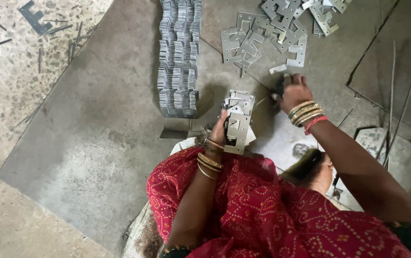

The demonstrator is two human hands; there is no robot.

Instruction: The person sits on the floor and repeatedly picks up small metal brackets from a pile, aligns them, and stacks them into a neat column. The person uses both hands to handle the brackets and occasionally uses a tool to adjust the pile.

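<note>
Head view, looking straight down as I follow it remotely: left hand [218, 130] clenched around a stack of plates [238, 122], flat stamped metal pieces held upright on edge just above the lap, apparently so that their edges stay aligned; right hand [294, 91] stretched forward, fingers curled down onto the floor sheet at a small dark object that I cannot identify; whether that hand has closed on it or only touches it, I cannot tell; loose pile [282, 28] of the same notched plates lying scattered just beyond the right hand, within easy reach; finished row [178, 57], a long band of tightly packed plates, laid out to the left of the pile and well apart from it, seemingly to keep sorted pieces separate from unsorted ones; bangles on both wrists, red patterned cloth over the lap; surface: a large grey steel sheet [95, 124] resting on a speckled concrete floor [9, 71], with thin metal strips and offcuts strewn about its edges; no desk present; the work is done at floor level.
</note>
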